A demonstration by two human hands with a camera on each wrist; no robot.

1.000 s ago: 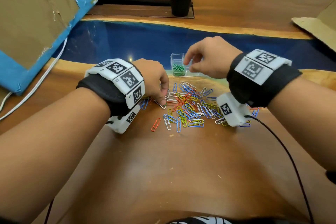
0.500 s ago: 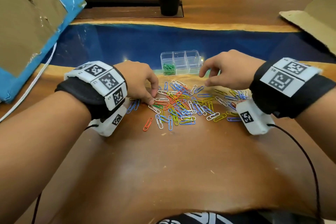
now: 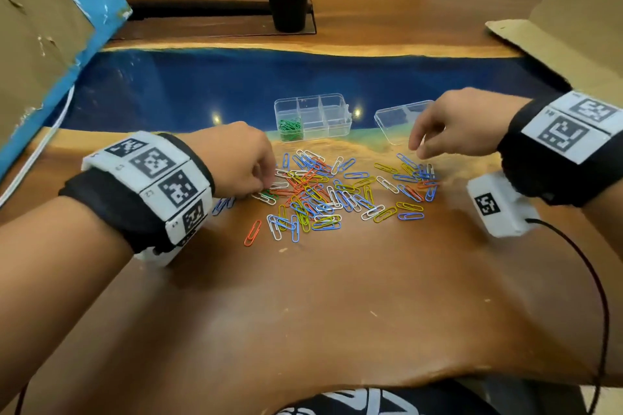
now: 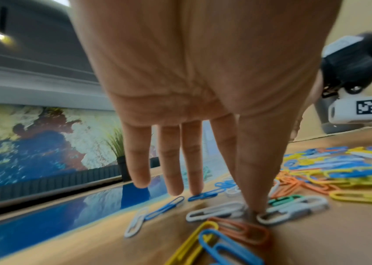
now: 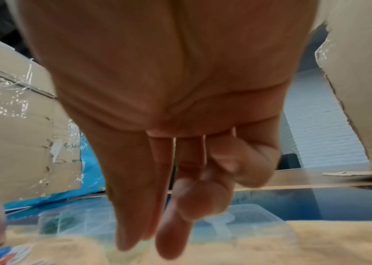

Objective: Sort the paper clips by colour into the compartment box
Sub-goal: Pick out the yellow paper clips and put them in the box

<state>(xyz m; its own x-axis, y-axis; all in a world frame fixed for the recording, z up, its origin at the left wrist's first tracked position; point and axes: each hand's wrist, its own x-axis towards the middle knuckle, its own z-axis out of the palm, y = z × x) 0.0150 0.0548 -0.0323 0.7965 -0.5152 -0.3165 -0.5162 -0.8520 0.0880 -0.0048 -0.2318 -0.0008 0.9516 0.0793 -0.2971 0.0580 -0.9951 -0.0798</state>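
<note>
A loose pile of coloured paper clips (image 3: 337,192) lies on the wooden table. Behind it stands the clear compartment box (image 3: 332,131), with green clips (image 3: 290,127) in its front left compartment and nothing visible in the others. My left hand (image 3: 266,184) is at the pile's left edge. In the left wrist view its fingers (image 4: 194,170) point straight down, and the tips touch the table beside a green clip (image 4: 286,198) and white clips. My right hand (image 3: 418,150) hovers over the pile's right end, thumb and fingers (image 5: 132,224) pointing down, holding nothing that I can see.
The box's clear lid (image 3: 397,121) lies to its right, under my right hand. A potted plant (image 3: 290,7) stands at the back. Cardboard (image 3: 40,44) leans at the left and more cardboard (image 3: 556,27) at the right. A black cable (image 3: 590,280) trails from my right wrist.
My right hand has moved from over the box to the right end of the pile. The left hand has stayed at the pile's left edge, fingers down among the clips.
</note>
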